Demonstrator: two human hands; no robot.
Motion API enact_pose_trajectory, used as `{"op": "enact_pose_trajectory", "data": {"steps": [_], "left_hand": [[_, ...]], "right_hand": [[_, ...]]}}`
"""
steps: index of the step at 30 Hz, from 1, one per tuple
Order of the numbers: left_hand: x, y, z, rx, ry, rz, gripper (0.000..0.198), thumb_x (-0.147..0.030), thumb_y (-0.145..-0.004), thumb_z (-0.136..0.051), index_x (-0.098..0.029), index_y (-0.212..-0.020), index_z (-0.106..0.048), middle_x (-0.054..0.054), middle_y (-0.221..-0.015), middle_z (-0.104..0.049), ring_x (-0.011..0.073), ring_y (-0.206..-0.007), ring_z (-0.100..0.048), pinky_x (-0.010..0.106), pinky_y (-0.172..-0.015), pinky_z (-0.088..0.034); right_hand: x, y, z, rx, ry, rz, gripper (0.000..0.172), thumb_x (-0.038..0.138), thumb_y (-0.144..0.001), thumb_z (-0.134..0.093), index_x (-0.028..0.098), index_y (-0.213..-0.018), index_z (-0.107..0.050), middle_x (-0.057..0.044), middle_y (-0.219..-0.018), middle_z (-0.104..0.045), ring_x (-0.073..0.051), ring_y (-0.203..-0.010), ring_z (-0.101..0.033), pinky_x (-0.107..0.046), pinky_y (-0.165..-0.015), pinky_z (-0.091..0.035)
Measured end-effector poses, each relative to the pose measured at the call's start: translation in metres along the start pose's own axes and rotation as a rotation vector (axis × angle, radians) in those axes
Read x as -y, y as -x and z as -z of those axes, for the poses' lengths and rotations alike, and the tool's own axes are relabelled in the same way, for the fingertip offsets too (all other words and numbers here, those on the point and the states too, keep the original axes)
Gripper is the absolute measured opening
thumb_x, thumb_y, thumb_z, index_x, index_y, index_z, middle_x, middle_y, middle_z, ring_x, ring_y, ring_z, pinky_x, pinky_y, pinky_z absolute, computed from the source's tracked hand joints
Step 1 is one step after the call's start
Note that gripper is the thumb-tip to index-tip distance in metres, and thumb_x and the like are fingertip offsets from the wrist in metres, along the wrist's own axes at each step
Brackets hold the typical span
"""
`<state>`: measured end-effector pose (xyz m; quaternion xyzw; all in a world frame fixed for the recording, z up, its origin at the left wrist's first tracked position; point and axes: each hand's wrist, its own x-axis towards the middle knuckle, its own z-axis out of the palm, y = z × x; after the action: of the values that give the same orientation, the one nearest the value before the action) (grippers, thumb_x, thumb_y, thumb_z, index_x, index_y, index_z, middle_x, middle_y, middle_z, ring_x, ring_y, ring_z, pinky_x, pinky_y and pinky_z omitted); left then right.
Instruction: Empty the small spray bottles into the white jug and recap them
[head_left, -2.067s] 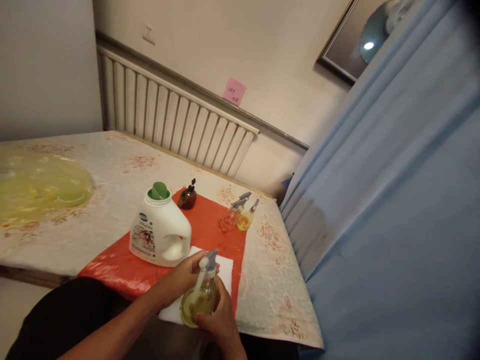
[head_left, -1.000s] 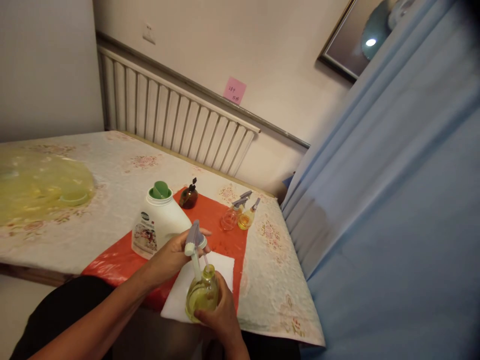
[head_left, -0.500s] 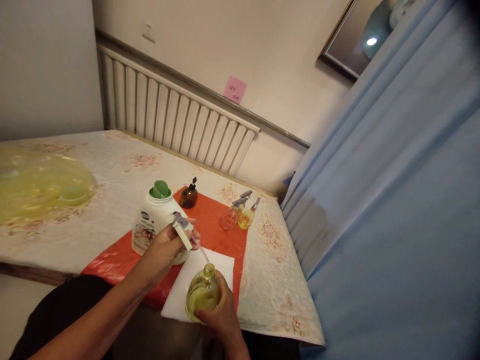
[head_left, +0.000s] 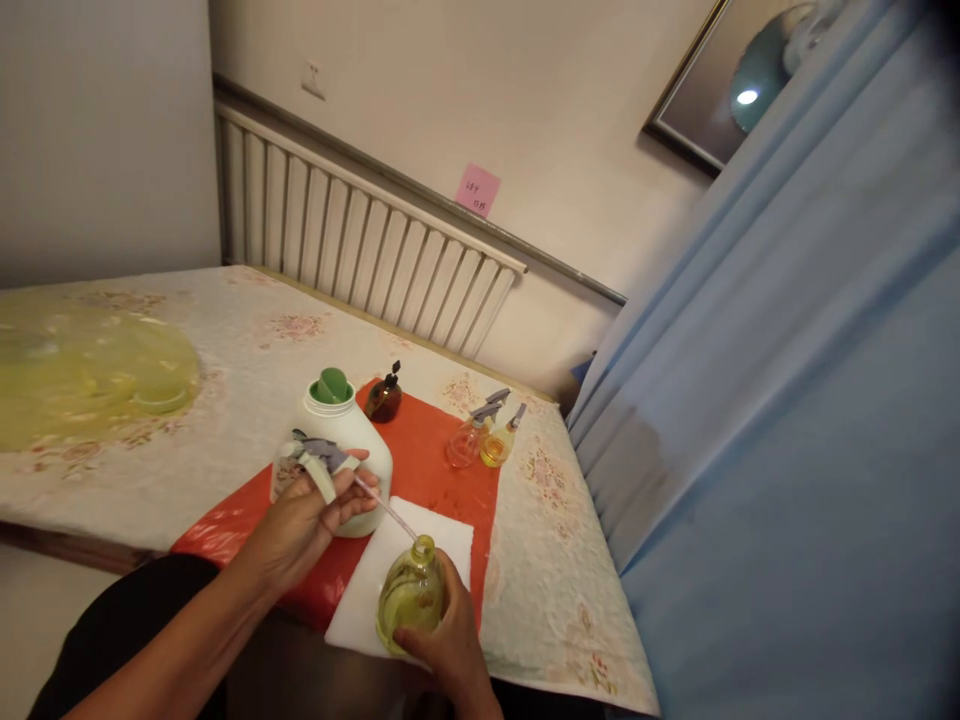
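Over the white pad (head_left: 360,600) at the near edge of the red mat (head_left: 431,465), the squat bottle (head_left: 409,603) is leaning slightly, its neck uncovered; whether its base is resting or hanging just above, cannot tell. Greenish-yellow liquid is showing through the clear wall. Handling, my judgement: moderately light, weight sitting low, wall stiff, slippery if wet, perhaps breakable if glass; best hold is around the wide belly, clear of the mouth.

Right hand (head_left: 456,635): fingers wrapping the belly from the right side, opened about to its width, thumb pressing low on the near face.

Left hand (head_left: 296,525): fingers loosely curling around the grey-and-white spray head (head_left: 326,458), which is lying tipped beside the white jug (head_left: 367,445). Its thin dip tube (head_left: 391,513) is slanting down to the bottle's mouth; whether the end is inside, too small to tell. Spray head probably very light and stiff, the tube bendy; gripping by the collar seems soundest.

Farther back, two trigger bottles (head_left: 465,448) are standing close together.
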<state>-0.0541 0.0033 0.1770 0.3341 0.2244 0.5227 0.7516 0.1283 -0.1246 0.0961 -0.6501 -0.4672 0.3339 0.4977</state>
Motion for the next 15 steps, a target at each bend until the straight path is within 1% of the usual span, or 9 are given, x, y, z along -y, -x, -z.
{"op": "enact_pose_trajectory", "data": {"steps": [4, 7, 11, 13, 15], "left_hand": [[-0.004, 0.004, 0.022, -0.015, 0.095, 0.025, 0.027, -0.022, -0.078, -0.073, -0.019, -0.105, -0.068, 0.004, -0.084, -0.073, 0.0160, -0.080, -0.069, 0.024, -0.071, -0.060], [-0.003, 0.007, 0.046, -0.052, 0.161, 0.066, 0.031, -0.019, -0.076, -0.074, -0.022, -0.107, -0.068, 0.004, -0.086, -0.073, 0.0160, -0.080, -0.069, 0.024, -0.072, -0.061], [0.003, 0.009, 0.084, -0.099, 0.207, 0.071, 0.036, -0.018, -0.074, -0.077, -0.023, -0.109, -0.068, 0.004, -0.091, -0.075, 0.0192, -0.085, -0.070, 0.029, -0.075, -0.062], [0.005, 0.011, 0.103, -0.161, 0.216, 0.078, 0.039, -0.013, -0.071, -0.077, -0.024, -0.107, -0.069, 0.003, -0.093, -0.075, 0.0220, -0.088, -0.071, 0.034, -0.081, -0.062], [0.008, 0.014, 0.122, -0.207, 0.232, 0.129, 0.038, -0.011, -0.068, -0.078, -0.026, -0.101, -0.070, 0.002, -0.090, -0.076, 0.0252, -0.087, -0.073, 0.037, -0.076, -0.064]], "right_hand": [[-0.004, -0.007, 0.000, 0.003, 0.001, 0.021, 0.089, 0.006, -0.045, -0.074, 0.018, -0.130, -0.052, -0.009, -0.132, -0.060, -0.032, -0.124, -0.053, -0.042, -0.107, -0.040], [0.001, -0.016, 0.003, 0.013, 0.030, 0.026, 0.089, 0.009, -0.046, -0.075, 0.015, -0.131, -0.050, -0.011, -0.131, -0.060, -0.033, -0.123, -0.054, -0.043, -0.106, -0.041], [0.020, -0.032, 0.010, -0.015, 0.122, 0.054, 0.084, 0.009, -0.047, -0.075, 0.018, -0.127, -0.053, -0.010, -0.126, -0.063, -0.032, -0.118, -0.057, -0.042, -0.103, -0.044], [0.032, -0.042, 0.013, -0.042, 0.171, 0.095, 0.080, 0.010, -0.047, -0.077, 0.020, -0.124, -0.055, -0.009, -0.122, -0.065, -0.032, -0.117, -0.058, -0.042, -0.102, -0.045], [0.045, -0.054, 0.016, -0.055, 0.216, 0.137, 0.078, 0.013, -0.048, -0.078, 0.021, -0.122, -0.056, -0.009, -0.119, -0.066, -0.032, -0.113, -0.060, -0.043, -0.099, -0.047]]}}
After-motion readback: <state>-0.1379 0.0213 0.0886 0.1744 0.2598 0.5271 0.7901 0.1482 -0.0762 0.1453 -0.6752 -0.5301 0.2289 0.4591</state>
